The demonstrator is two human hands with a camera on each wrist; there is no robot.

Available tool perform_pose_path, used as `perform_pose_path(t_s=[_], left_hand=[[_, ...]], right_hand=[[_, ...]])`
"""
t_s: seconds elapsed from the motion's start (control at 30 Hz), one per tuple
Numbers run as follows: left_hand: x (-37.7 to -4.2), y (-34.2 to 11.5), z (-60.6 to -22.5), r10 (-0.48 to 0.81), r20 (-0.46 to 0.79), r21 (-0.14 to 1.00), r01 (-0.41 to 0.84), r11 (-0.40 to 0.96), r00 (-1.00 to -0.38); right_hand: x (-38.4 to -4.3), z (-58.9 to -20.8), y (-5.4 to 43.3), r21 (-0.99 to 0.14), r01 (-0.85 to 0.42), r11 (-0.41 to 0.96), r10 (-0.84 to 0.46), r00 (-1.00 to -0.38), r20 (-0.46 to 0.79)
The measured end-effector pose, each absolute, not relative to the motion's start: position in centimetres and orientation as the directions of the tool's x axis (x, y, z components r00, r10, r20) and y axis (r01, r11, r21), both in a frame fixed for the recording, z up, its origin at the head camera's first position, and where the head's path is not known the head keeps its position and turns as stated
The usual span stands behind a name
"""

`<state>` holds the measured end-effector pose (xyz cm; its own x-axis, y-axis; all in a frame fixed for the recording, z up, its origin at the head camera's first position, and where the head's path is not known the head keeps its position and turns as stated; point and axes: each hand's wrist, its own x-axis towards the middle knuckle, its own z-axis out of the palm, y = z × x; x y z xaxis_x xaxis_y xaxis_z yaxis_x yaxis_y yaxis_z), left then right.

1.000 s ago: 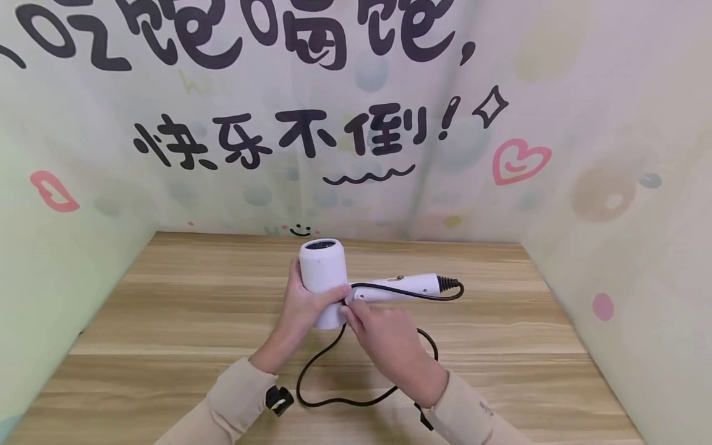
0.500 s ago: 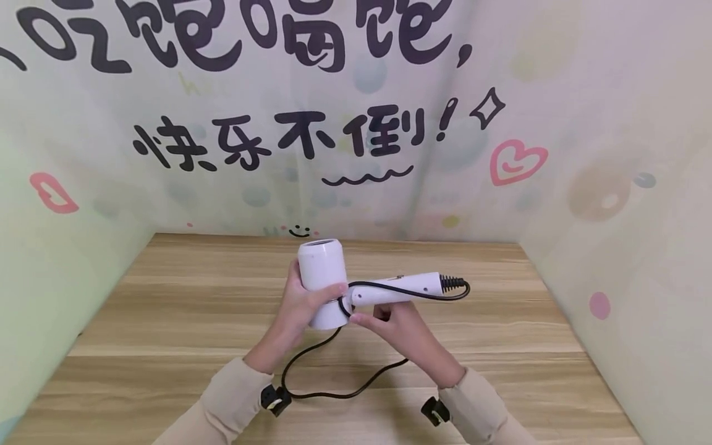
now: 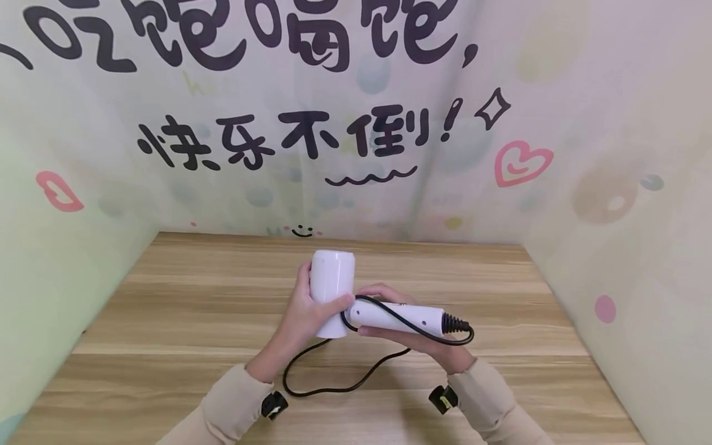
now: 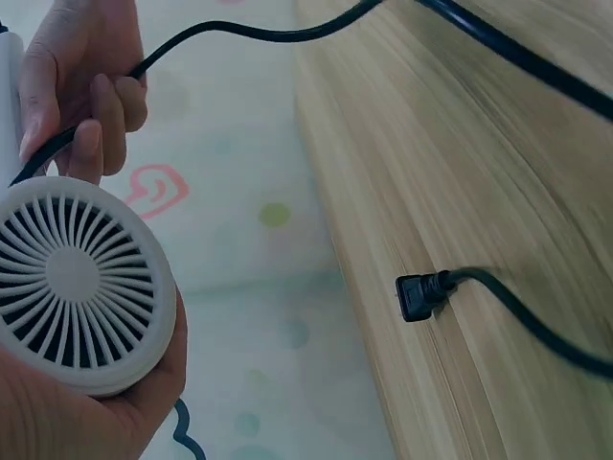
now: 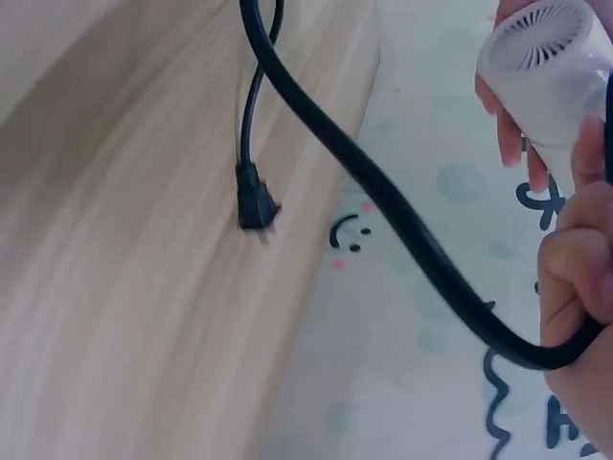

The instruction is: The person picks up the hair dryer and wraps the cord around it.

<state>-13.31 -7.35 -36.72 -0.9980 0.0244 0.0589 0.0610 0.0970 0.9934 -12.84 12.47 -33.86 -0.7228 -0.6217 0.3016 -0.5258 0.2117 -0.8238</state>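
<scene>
My left hand [image 3: 308, 314] grips the barrel of a white hair dryer [image 3: 332, 275], with the thumb across its near side. The handle [image 3: 397, 316] points right, and a black power cord [image 3: 414, 326] loops back along it from its end. My right hand [image 3: 403, 339] is behind and below the handle, which partly hides it. In the left wrist view, my right hand's curled fingers [image 4: 110, 120] hold the cord beside the barrel. The round slotted grille [image 4: 72, 273] at the dryer's rear faces that camera.
Below the hands, a loop of the cord hangs over the wooden table [image 3: 183, 346]. The black plug [image 4: 419, 297] at the cord's end shows over the wood in both wrist views. A printed cloth wall [image 3: 233, 198] rises behind the table, with walls left and right.
My right hand has moved from in front of the handle to beneath and behind it. The dryer has come slightly nearer, its handle now sloping down to the right.
</scene>
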Motion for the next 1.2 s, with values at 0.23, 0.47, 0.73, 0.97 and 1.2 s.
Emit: perform_pose_path(t_s=[0.23, 0.47, 0.73, 0.97, 1.2], left_hand=[[-13.3, -7.1, -36.6, 0.085, 0.057, 0.992, 0.067, 0.11, -0.995], [-13.1, -6.9, -36.4, 0.118, 0.052, 0.989, 0.067, 0.129, -0.992], [-13.0, -7.1, -36.1, 0.141, 0.098, 0.973, 0.125, 0.193, -0.985], [-13.4, -7.1, -36.6, 0.117, 0.196, 0.932, 0.222, 0.285, -0.974], [-13.9, -7.7, -37.2, 0.027, 0.159, 0.952, 0.161, 0.262, -0.987]], right_hand=[[-13.5, -33.7, 13.3, -0.659, -0.719, 0.222, -0.712, -0.581, 0.395], [-14.0, -33.6, 14.1, -0.561, -0.795, 0.229, -0.784, -0.492, 0.378], [-15.4, -33.1, 15.1, -0.439, -0.768, 0.467, -0.779, -0.592, 0.206], [-14.4, -32.5, 14.7, -0.492, -0.593, 0.638, -0.596, -0.784, 0.172], [-13.9, -33.6, 14.8, -0.657, -0.437, 0.614, -0.401, -0.89, 0.218]])
